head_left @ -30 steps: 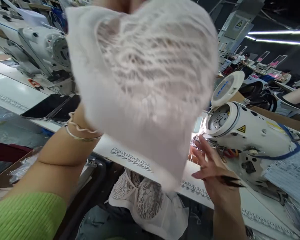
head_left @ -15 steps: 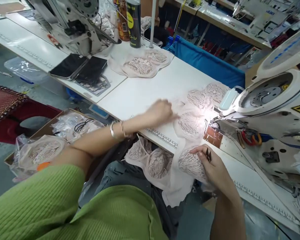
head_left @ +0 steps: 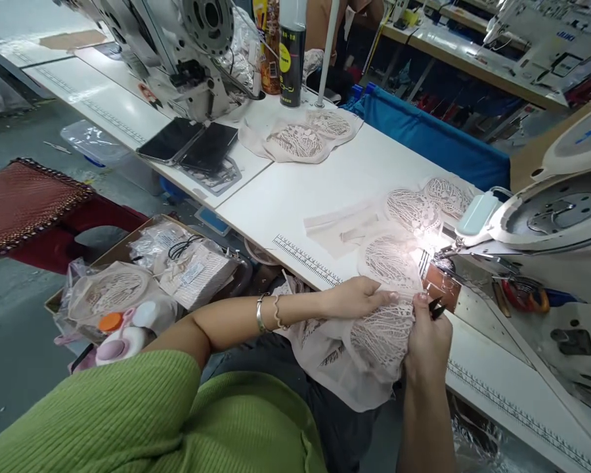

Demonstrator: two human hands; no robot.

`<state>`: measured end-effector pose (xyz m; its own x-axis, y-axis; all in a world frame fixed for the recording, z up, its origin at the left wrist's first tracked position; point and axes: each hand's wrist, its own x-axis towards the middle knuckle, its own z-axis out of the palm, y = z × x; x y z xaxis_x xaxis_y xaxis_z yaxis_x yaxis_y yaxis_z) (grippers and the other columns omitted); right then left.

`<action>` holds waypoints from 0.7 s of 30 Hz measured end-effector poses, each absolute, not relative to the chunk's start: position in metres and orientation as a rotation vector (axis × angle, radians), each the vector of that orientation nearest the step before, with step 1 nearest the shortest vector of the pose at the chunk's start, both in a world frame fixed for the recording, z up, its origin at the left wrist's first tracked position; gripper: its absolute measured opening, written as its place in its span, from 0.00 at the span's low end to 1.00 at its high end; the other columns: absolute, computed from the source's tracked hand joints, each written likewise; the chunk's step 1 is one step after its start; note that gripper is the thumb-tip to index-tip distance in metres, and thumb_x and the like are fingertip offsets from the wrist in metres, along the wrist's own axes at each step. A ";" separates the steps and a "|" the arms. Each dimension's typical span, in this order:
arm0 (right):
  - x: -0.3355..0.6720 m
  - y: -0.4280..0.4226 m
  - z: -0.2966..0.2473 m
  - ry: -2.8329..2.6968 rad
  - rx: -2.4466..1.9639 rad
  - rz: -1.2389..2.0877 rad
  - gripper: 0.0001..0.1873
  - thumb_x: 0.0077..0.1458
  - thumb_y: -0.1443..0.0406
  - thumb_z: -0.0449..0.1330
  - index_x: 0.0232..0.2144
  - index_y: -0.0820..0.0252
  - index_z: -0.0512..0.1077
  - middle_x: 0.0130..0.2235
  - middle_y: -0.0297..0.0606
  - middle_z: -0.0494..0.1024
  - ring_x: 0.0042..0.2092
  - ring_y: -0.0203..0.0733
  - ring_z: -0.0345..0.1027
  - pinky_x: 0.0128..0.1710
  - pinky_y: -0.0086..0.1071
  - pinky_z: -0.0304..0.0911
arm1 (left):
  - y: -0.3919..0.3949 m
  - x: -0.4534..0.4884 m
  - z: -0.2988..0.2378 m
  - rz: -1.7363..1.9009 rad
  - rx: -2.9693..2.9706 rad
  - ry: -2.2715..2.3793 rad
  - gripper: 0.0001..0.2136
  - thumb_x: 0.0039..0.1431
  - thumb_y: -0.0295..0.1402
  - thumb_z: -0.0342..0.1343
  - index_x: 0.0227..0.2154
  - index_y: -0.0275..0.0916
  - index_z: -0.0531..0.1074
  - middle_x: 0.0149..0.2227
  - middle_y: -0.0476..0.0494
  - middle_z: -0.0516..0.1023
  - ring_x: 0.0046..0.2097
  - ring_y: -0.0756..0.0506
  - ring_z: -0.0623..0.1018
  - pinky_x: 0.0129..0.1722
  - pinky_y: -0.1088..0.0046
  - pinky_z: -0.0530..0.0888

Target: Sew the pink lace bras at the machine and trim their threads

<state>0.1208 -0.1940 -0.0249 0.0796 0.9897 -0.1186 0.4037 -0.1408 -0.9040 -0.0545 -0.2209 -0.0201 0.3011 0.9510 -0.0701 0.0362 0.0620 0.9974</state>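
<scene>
A pale pink lace bra (head_left: 381, 338) hangs over the front table edge onto my lap, one of several in a chain of similar pieces. My left hand (head_left: 357, 297) pinches its upper edge between thumb and fingers. Close beside it, my right hand (head_left: 429, 338) grips the same edge, with dark thread snips (head_left: 437, 309) sticking out of the fist. Another lace cup (head_left: 389, 259) lies on the table just beyond, near the lit needle area of the sewing machine (head_left: 526, 230). Further lace cups (head_left: 414, 209) lie behind it. The fingers partly cover the held edge.
Another lace bra (head_left: 300, 141) lies at the back, near a black spray can (head_left: 291, 66) and a dark folding phone (head_left: 192, 144). Orange-handled scissors (head_left: 526, 295) rest by the machine. A cardboard box (head_left: 113, 253) of bagged items stands at left, beside a red stool (head_left: 34, 203).
My left hand has come back from over the table to the bra and taken hold of its edge. My right hand has raised the edge slightly. The view has shifted left.
</scene>
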 end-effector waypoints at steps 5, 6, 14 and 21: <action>0.132 -0.180 -0.025 -1.762 -1.402 1.200 0.27 0.53 0.40 0.60 0.29 0.59 0.74 0.25 0.36 0.76 0.30 0.46 0.70 0.33 0.38 0.69 | -0.209 -0.061 -0.011 0.681 1.464 1.075 0.30 0.61 0.62 0.45 0.16 0.43 0.50 0.16 0.52 0.54 0.20 0.50 0.56 0.23 0.69 0.55; 0.134 -0.178 -0.024 -1.806 -1.355 1.242 0.27 0.54 0.41 0.60 0.30 0.59 0.75 0.25 0.36 0.76 0.31 0.46 0.70 0.33 0.38 0.69 | -0.207 -0.062 -0.009 0.641 1.485 1.080 0.29 0.62 0.60 0.45 0.16 0.43 0.50 0.16 0.52 0.54 0.20 0.50 0.56 0.23 0.69 0.56; 0.119 -0.172 -0.009 -2.041 -1.346 1.125 0.22 0.59 0.48 0.56 0.21 0.56 0.67 0.20 0.32 0.69 0.26 0.41 0.62 0.30 0.34 0.62 | -0.221 -0.042 -0.016 0.749 1.413 1.334 0.24 0.66 0.50 0.43 0.17 0.43 0.52 0.18 0.51 0.55 0.23 0.48 0.60 0.26 0.70 0.57; 0.099 -0.182 -0.018 -1.827 -1.365 0.542 0.16 0.61 0.57 0.51 0.23 0.53 0.58 0.21 0.28 0.59 0.25 0.37 0.53 0.27 0.31 0.53 | -0.237 -0.029 -0.015 1.033 0.857 1.015 0.22 0.62 0.54 0.51 0.26 0.39 0.66 0.26 0.45 0.72 0.32 0.45 0.72 0.35 0.67 0.70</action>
